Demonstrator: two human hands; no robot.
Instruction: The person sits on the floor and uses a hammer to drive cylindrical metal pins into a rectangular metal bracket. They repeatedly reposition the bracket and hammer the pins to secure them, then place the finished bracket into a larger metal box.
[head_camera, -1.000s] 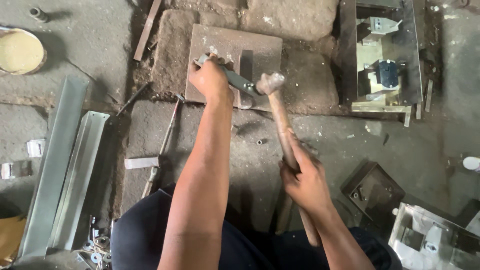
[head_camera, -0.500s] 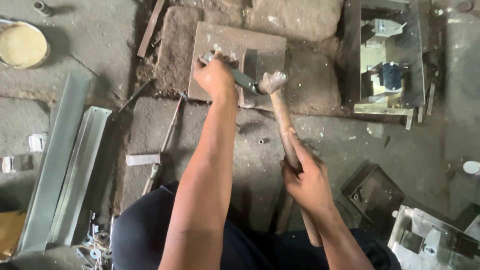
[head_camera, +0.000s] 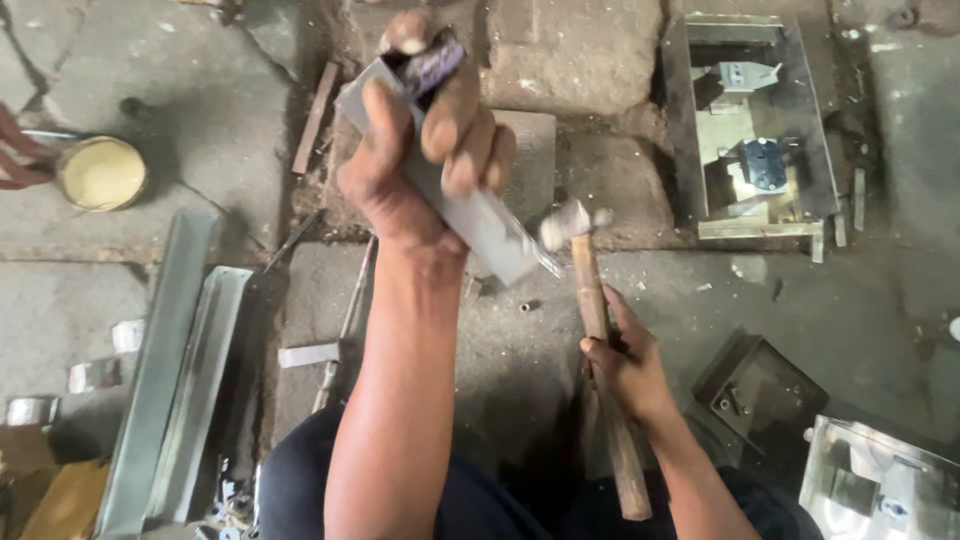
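My left hand (head_camera: 425, 150) is raised toward the camera, gripping a flat grey metal piece (head_camera: 480, 225) that slants down to the right. My right hand (head_camera: 625, 365) grips the wooden handle of a hammer (head_camera: 590, 290). The hammer head (head_camera: 565, 222) sits just beside the lower end of the metal piece. Below them a flat steel plate (head_camera: 530, 160) lies on a stone block, partly hidden by my left hand.
A round tin of yellow paste (head_camera: 100, 172) sits at the left, with another person's fingers (head_camera: 15, 150) by it. Long metal channels (head_camera: 170, 370) lie at lower left. A metal frame with parts (head_camera: 755, 130) is at upper right, more metal boxes (head_camera: 760, 390) at lower right.
My left hand has lifted the metal piece off the steel plate and toward the camera. The hammer has stayed near the plate, and the view has shifted.
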